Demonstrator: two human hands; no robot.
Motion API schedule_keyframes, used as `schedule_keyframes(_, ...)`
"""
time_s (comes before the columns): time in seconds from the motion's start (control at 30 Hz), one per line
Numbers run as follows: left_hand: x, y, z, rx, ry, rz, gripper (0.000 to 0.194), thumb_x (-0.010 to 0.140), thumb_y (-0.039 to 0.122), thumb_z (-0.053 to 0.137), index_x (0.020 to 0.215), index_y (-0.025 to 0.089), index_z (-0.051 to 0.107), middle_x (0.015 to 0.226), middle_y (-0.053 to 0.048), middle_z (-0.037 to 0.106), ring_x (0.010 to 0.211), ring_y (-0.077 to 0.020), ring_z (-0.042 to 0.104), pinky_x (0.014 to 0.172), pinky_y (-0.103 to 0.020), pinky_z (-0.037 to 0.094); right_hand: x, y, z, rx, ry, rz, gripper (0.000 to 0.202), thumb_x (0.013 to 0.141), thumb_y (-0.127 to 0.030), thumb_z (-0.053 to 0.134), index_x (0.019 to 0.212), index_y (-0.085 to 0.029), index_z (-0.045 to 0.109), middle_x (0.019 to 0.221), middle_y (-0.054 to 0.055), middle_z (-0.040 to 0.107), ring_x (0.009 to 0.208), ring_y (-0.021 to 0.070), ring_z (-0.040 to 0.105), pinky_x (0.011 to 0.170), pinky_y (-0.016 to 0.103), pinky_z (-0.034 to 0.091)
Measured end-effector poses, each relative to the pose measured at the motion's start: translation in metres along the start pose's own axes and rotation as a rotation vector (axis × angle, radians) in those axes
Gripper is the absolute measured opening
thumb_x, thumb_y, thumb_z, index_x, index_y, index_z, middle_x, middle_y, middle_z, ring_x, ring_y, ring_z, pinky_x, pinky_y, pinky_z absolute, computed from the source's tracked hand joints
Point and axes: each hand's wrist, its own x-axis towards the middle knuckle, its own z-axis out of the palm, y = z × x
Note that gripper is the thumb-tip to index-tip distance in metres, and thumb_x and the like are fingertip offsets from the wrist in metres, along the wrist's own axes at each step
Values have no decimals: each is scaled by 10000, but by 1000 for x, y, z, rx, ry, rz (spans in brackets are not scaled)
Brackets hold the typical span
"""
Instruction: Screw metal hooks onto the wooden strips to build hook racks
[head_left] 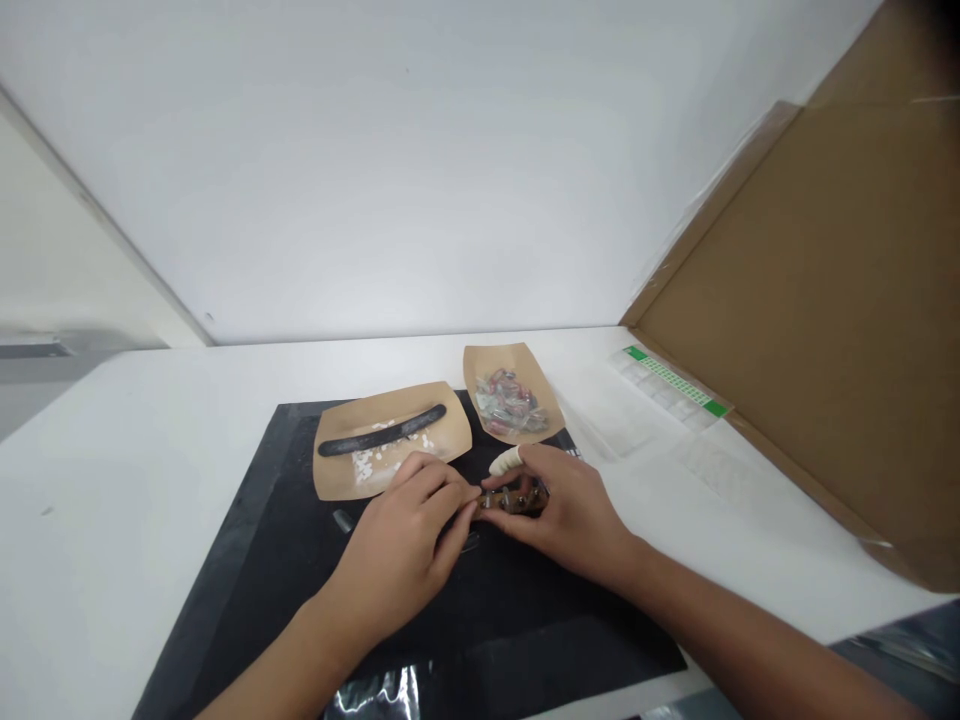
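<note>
Over a black mat (525,620), my right hand (566,505) is closed around a small brown strip (512,501) with metallic pieces on it. A pale cover wraps one of that hand's fingertips. My left hand (412,525) pinches at the strip's left end, fingertips pressed together; whether it holds a separate small piece is hidden. Behind my left hand is a brown paper tray (341,480) with a dark curved file (382,432) and white bits in it. Another brown tray (487,357), behind my right hand, holds small clear-wrapped pieces (512,402).
A clear plastic pack with a green-and-white label (675,380) lies at the right on the white table (97,500). A large cardboard piece (847,330) stands along the right side. Small clear pieces lie on the mat near my left hand.
</note>
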Motion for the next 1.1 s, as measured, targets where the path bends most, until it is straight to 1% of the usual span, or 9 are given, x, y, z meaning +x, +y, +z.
schedule_keyframes(0.23,-2,-2,2,-3,-27,7,162,1061,161,542,1099,178,698,1044,-78,693,1052,-251,584,924,-438,560,1,-3,-4,-36,-33,-15,306,807,-363,896,913,-260,628,973,-9,806,889,231,728,745,336,522)
schedule_keyframes(0.43,-3,-3,3,-15,-65,28,196,1049,141,549,1165,194,698,1090,-77,695,1075,-254,579,932,-446,568,1,1,-4,-43,-41,-51,310,807,-383,893,1005,-270,683,962,-2,773,895,228,710,758,331,516)
schedule_keyframes(0.57,-3,-2,5,12,-75,58,215,1054,147,552,1210,198,691,1112,-87,693,1085,-259,572,922,-439,585,0,2,-7,-44,-71,-70,348,793,-396,897,1047,-279,690,964,-1,762,886,216,709,773,329,528)
schedule_keyframes(0.63,-4,-1,8,28,-71,58,224,1051,153,560,1228,200,687,1110,-93,689,1070,-260,577,905,-436,596,0,2,-12,-26,-72,-81,420,761,-454,905,1077,-284,687,965,5,760,867,218,709,769,335,542)
schedule_keyframes(0.73,-4,0,13,55,-52,55,191,1042,160,580,1188,202,696,1083,-89,685,1037,-255,585,894,-440,608,1,2,-22,62,-29,-68,444,769,-502,869,1100,-277,678,954,15,763,840,220,717,759,337,561)
schedule_keyframes(0.83,-5,0,17,92,-30,60,154,1045,177,592,1145,207,706,1065,-82,687,1027,-249,593,889,-433,614,3,5,-29,85,44,-49,270,860,-439,755,1044,-255,684,938,30,761,837,224,722,774,348,560)
schedule_keyframes(0.9,-4,-1,18,118,-13,63,153,1050,186,592,1143,213,710,1064,-80,689,1026,-247,602,863,-413,621,5,6,-31,57,94,-58,217,886,-428,698,1001,-244,684,907,37,747,827,230,714,773,359,550)
schedule_keyframes(1.0,-3,-2,18,166,24,90,169,1052,172,582,1147,213,716,1107,-87,687,1054,-250,618,819,-379,629,7,8,-31,48,137,-59,209,922,-435,637,970,-236,679,865,39,721,817,229,705,758,358,539)
schedule_keyframes(1.1,-1,-3,17,209,52,140,182,1054,146,569,1142,195,721,1187,-102,685,1116,-259,628,850,-386,640,7,8,-32,59,146,-54,204,946,-427,606,961,-235,674,855,37,709,808,223,700,752,355,530)
